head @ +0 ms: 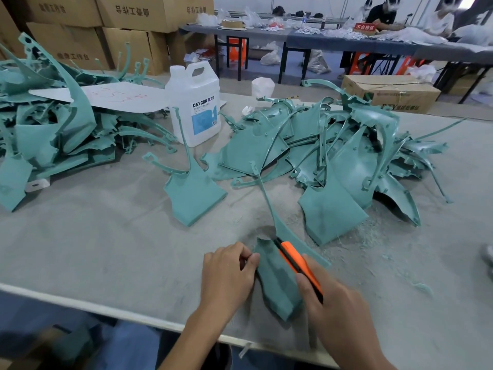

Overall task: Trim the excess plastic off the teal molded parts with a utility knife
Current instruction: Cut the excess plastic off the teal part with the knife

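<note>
Left hand [229,273]: I see it reaching in from the near edge of the table [106,249], knuckles up, at the left edge of the teal part [277,281].
Right hand [338,311]: it comes in from the lower right, angled toward the far left and lying over the part's right side.
Counts: I count two hands, one utility knife [293,260], one part being worked, one loose part [194,196] lying flat farther back, two teal heaps, the left pile [53,129] and right pile [333,156], and one white jug [196,105] between them.
Left fingers: curled, pinching the part's left rim.
Right fingers: wrapped round the orange knife handle, with its tip at the part's far rim.
Part location: near table edge, between my two hands.
</note>
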`<state>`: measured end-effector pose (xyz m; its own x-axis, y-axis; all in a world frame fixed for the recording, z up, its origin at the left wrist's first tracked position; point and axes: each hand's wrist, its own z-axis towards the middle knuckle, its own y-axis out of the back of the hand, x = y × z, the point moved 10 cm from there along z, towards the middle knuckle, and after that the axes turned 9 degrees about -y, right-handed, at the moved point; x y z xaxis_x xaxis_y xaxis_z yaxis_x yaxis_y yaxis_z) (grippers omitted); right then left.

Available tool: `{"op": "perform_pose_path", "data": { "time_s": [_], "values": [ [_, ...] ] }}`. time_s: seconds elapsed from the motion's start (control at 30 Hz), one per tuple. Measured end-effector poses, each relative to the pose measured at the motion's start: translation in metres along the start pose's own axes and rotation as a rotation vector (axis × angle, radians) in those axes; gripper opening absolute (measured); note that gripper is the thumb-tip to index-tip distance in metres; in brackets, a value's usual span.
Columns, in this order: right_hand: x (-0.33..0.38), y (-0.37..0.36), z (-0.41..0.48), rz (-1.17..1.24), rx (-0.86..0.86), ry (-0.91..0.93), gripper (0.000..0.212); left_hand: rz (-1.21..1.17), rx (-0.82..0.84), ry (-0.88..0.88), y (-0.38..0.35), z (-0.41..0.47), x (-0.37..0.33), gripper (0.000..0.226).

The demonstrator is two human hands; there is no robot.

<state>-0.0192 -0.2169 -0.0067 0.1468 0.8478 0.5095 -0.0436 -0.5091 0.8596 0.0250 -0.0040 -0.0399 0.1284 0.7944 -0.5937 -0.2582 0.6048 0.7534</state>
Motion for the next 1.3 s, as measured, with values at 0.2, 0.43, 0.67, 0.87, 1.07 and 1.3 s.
{"op": "perform_pose_path", "data": {
  "time_s": [0.2,0.43,0.67,0.87,1.07,1.3],
  "values": [
    [0.0,-0.006,0.005,-0.038,0.041,0.017,0.044,-0.036,-0.007,-0.019,0.003,-0.001,-0.001,0.034],
    [-0.003,0.006,0.001,0.033,-0.026,0.029,0.046,-0.144,0.044,0.01,0.01,-0.004,0.011,0.032],
    [-0.004,0.012,-0.001,0.042,0.043,0.075,0.047,-0.086,0.098,0.013,0.025,0.0,0.025,0.005],
    [0.002,0.001,0.009,-0.025,0.069,0.143,0.048,-0.04,0.049,0.032,0.011,0.009,0.007,0.007],
    [0.006,-0.006,0.016,-0.066,0.107,0.193,0.045,-0.089,0.013,0.02,0.012,0.009,0.011,0.008],
    [0.01,-0.001,0.019,-0.077,0.082,0.224,0.049,-0.094,0.005,0.005,0.013,0.008,0.008,0.008]
  ]
}}
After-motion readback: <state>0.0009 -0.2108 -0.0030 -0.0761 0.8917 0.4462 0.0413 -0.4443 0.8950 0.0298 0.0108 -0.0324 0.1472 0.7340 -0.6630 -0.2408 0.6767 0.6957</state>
